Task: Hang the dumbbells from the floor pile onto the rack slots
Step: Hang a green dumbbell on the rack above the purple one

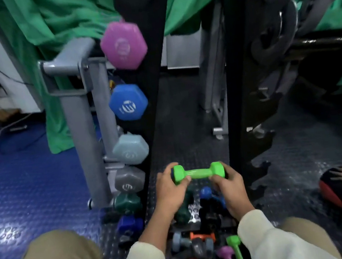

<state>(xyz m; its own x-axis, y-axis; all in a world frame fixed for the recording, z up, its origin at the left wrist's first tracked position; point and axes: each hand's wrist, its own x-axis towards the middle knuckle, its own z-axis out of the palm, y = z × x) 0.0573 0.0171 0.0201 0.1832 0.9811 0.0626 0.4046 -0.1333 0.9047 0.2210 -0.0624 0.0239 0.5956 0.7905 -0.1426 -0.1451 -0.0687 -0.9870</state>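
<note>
Both hands hold one green dumbbell (pixel 199 173) level above the floor pile (pixel 207 253). Left hand (pixel 170 187) fingers curl around its left end, right hand (pixel 228 184) fingers around its right end, beside the rack (pixel 89 128).

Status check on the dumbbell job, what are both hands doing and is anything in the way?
Left hand and right hand grip the green dumbbell by its ends, lifted above the floor pile. Rack to the left, several slots filled. Nothing blocking.

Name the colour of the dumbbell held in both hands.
Bright green dumbbell, clearest in the head view.
</note>
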